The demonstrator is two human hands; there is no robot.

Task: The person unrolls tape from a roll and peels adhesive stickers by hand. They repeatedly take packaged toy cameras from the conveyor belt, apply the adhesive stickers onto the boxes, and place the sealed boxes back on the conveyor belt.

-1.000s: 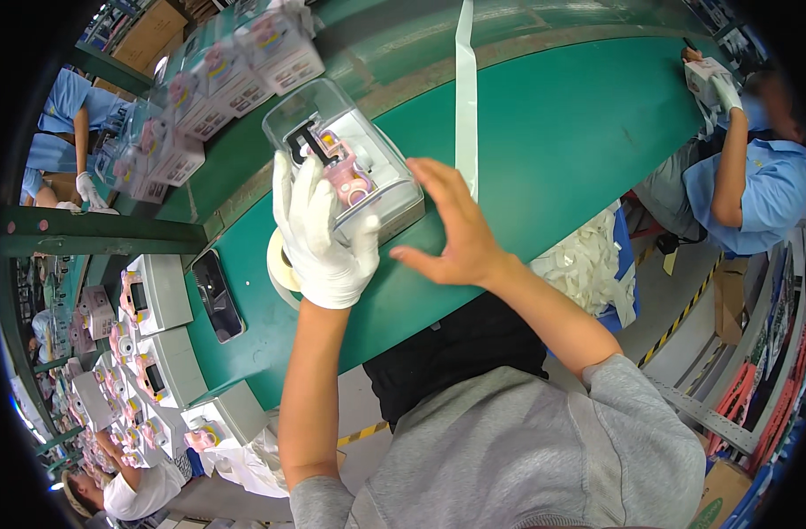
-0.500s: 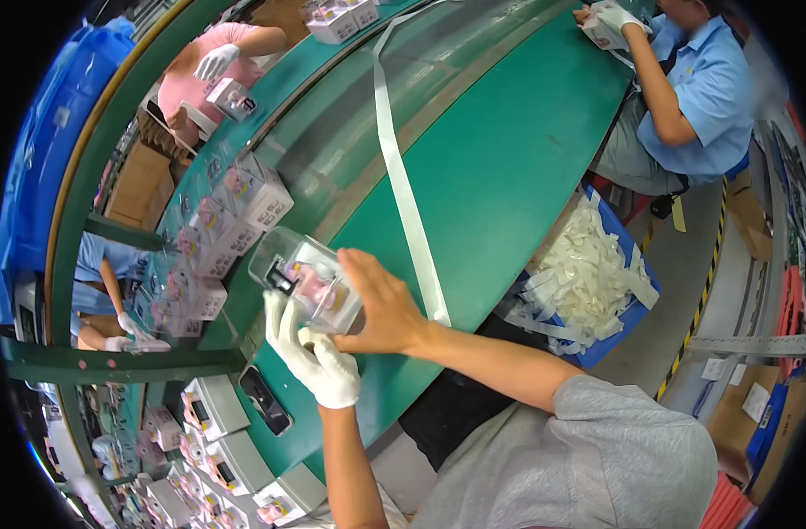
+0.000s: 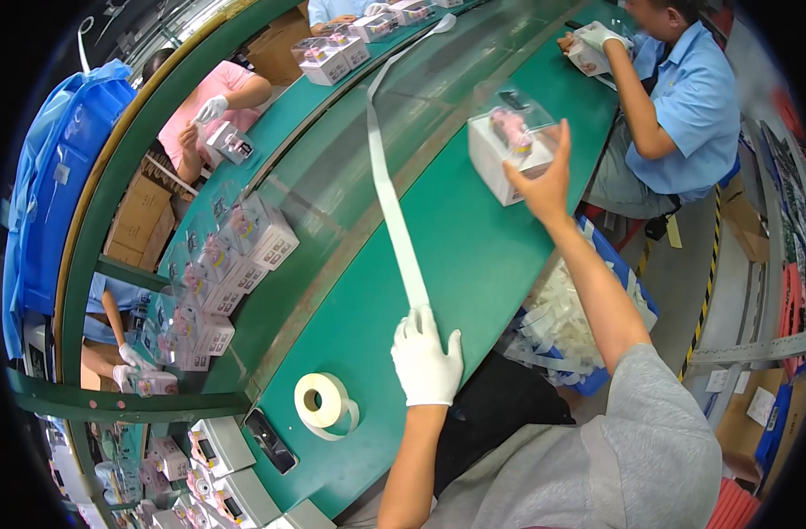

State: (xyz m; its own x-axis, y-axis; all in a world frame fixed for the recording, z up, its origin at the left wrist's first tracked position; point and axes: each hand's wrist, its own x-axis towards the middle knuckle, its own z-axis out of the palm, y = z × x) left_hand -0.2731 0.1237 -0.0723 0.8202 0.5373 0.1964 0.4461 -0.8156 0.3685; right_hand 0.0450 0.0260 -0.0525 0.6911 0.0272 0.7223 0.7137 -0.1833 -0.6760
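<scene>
My left hand [image 3: 427, 357] wears a white glove and lies flat, palm down, on the green worktop [image 3: 350, 317]. Its fingertips cover the near end of a long white strip [image 3: 392, 212] that runs away across the table. Bare and spread, my right hand [image 3: 544, 181] is at the near right side of a white box [image 3: 491, 163]. Under the box's clear plastic cover sits a pink toy figure [image 3: 511, 130]. The thumb overlaps the box's edge; whether it touches, I cannot tell. Left of my gloved hand lies a roll of cream tape [image 3: 324, 401] with a loose tail.
A dark phone [image 3: 271, 441] lies near the left edge. Similar boxed toys [image 3: 244, 242] stand in a row beyond the belt, with more white boxes [image 3: 222, 445] at lower left. A blue bin [image 3: 588, 379] holds pale scraps. Co-workers sit at right [image 3: 685, 97] and across [image 3: 205, 115].
The boxed toy has gone from between both my hands to the far right, where my right hand has spread open. My left hand has moved right onto the strip, uncovering the tape roll.
</scene>
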